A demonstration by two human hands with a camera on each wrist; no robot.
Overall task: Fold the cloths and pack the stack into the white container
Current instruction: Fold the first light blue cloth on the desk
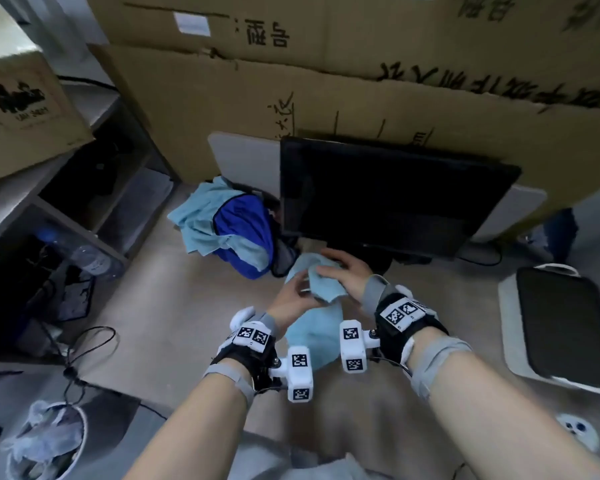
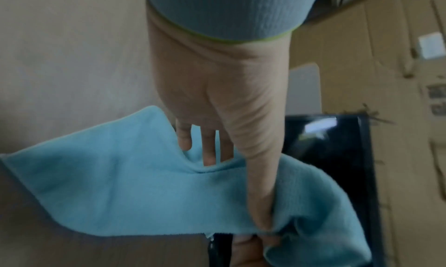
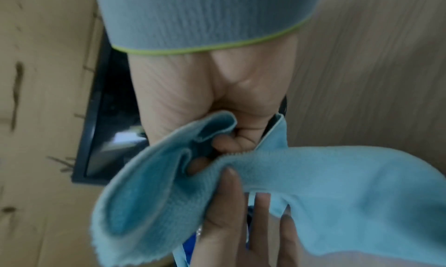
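I hold one light blue cloth up over the floor with both hands; its lower part hangs down between my wrists. My left hand pinches an edge of the cloth between thumb and straight fingers. My right hand has its fingers curled round a bunched corner of the cloth. A heap of further light blue cloths lies on a blue bag further back. The white container, dark inside, stands on the floor to the right.
A black monitor leans against large cardboard boxes just behind my hands. A grey shelf unit with a water bottle stands at the left. Cables and a bin lie at the lower left.
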